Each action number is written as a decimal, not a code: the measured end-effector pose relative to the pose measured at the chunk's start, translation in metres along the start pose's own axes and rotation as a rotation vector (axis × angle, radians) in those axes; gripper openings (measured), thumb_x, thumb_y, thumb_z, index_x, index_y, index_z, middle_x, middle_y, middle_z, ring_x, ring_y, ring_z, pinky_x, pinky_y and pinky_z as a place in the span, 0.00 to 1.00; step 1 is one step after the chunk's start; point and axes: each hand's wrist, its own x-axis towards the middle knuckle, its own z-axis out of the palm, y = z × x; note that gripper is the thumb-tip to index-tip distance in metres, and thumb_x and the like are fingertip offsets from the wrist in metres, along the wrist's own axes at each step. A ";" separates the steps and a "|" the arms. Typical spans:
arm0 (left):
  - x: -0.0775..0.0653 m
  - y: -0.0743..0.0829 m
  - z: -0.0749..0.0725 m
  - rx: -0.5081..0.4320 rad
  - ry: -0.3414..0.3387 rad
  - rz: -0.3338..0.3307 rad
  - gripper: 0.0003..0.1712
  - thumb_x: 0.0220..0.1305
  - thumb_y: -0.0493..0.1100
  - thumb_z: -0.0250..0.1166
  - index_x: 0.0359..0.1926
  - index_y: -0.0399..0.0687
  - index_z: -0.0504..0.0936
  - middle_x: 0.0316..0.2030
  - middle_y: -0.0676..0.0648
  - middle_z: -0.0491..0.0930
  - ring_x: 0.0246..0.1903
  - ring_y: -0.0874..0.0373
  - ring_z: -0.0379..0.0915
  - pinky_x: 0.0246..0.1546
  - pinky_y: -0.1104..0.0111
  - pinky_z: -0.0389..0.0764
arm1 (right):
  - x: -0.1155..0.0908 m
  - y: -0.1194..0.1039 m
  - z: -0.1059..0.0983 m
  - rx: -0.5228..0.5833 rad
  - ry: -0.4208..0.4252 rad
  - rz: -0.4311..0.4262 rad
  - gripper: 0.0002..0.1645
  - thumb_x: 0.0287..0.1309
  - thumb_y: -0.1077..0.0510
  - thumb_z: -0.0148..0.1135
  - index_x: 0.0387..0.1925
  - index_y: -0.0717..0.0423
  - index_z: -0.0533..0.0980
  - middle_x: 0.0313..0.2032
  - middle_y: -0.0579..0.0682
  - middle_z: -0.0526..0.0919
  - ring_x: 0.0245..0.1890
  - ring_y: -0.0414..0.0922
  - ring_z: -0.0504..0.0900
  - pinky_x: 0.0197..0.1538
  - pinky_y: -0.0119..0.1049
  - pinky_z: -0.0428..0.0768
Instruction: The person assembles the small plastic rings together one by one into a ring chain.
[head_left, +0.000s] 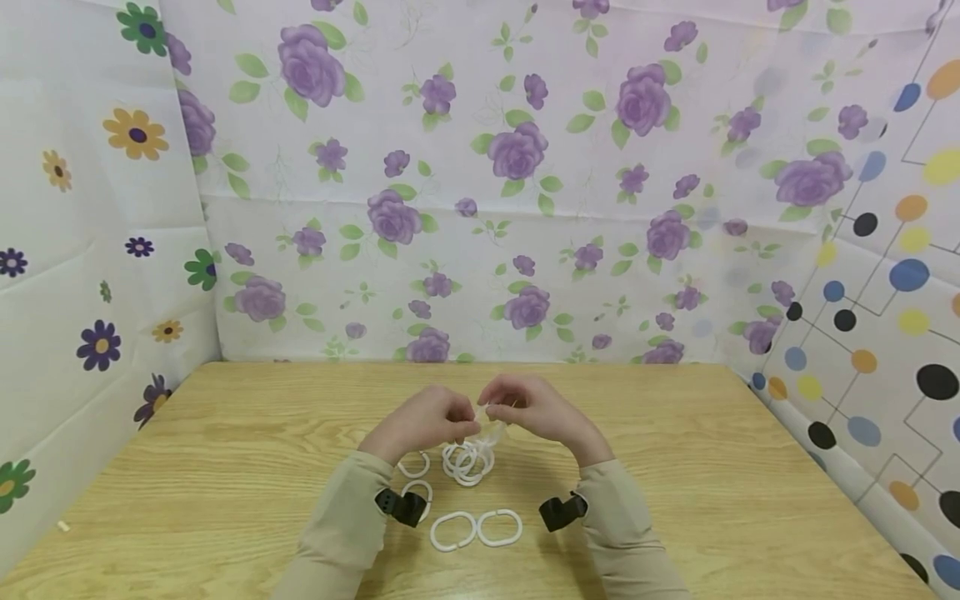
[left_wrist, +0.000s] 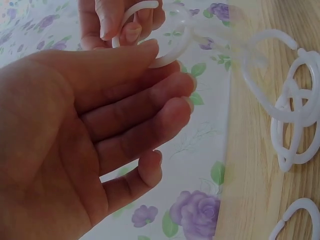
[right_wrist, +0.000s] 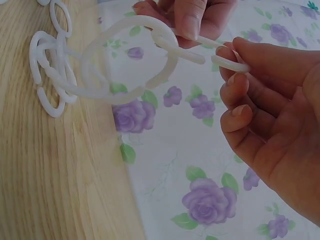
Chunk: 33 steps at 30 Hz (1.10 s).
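Above the table, my left hand [head_left: 427,421] and right hand [head_left: 543,412] meet fingertip to fingertip. Between them they pinch one white plastic oval ring [right_wrist: 190,55] that has a gap in its side. The right thumb and forefinger hold its end beside the gap, as the right wrist view shows. The left fingers grip the same ring, partly hidden. Hooked through it is another white ring [right_wrist: 127,21], which hangs toward a heap of linked white rings [head_left: 467,477] on the tabletop, below the hands. Both hands' remaining fingers are loosely bent.
Two white oval rings [head_left: 450,548] lie end to end on the wooden table [head_left: 712,500] near the front. More rings [head_left: 415,477] lie by the left wrist. Flowered cloth [head_left: 480,275] stands behind the table. A small pale scrap [head_left: 63,526] lies at far left.
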 end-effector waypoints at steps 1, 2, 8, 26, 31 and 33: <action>0.000 0.000 0.000 0.003 -0.009 0.002 0.10 0.66 0.43 0.62 0.31 0.43 0.84 0.22 0.50 0.81 0.21 0.61 0.72 0.26 0.70 0.73 | 0.000 -0.001 0.000 -0.001 -0.003 -0.008 0.10 0.66 0.58 0.59 0.45 0.59 0.79 0.36 0.52 0.83 0.32 0.40 0.79 0.37 0.31 0.78; 0.000 0.000 0.000 0.012 -0.015 0.004 0.10 0.66 0.43 0.62 0.31 0.43 0.84 0.22 0.50 0.81 0.21 0.61 0.72 0.25 0.70 0.72 | 0.000 -0.002 0.000 -0.004 -0.003 -0.013 0.11 0.66 0.58 0.59 0.45 0.59 0.79 0.36 0.53 0.83 0.32 0.39 0.79 0.36 0.31 0.78; -0.002 -0.001 -0.004 0.079 0.028 -0.031 0.10 0.66 0.43 0.63 0.28 0.47 0.84 0.21 0.51 0.80 0.20 0.62 0.69 0.24 0.70 0.70 | -0.002 -0.002 -0.003 -0.040 -0.032 0.026 0.13 0.67 0.53 0.58 0.48 0.55 0.76 0.39 0.53 0.83 0.35 0.42 0.81 0.39 0.34 0.80; -0.009 -0.010 -0.018 0.021 0.230 -0.179 0.12 0.68 0.45 0.61 0.27 0.48 0.81 0.20 0.49 0.80 0.20 0.61 0.68 0.26 0.69 0.69 | -0.004 -0.014 0.046 -0.404 -0.649 0.414 0.14 0.44 0.58 0.77 0.18 0.50 0.77 0.19 0.37 0.74 0.21 0.33 0.68 0.28 0.25 0.67; -0.010 -0.008 -0.020 0.016 0.234 -0.186 0.11 0.67 0.45 0.61 0.28 0.48 0.81 0.20 0.51 0.79 0.20 0.61 0.69 0.26 0.69 0.69 | -0.003 -0.017 0.053 -0.478 -0.617 0.440 0.14 0.48 0.63 0.74 0.16 0.51 0.77 0.17 0.39 0.73 0.19 0.34 0.67 0.25 0.26 0.65; -0.010 -0.008 -0.020 0.016 0.235 -0.186 0.11 0.67 0.44 0.61 0.28 0.48 0.81 0.20 0.51 0.79 0.20 0.61 0.69 0.26 0.69 0.69 | -0.002 -0.017 0.054 -0.495 -0.613 0.418 0.13 0.49 0.64 0.73 0.16 0.52 0.77 0.17 0.38 0.73 0.19 0.34 0.67 0.25 0.25 0.65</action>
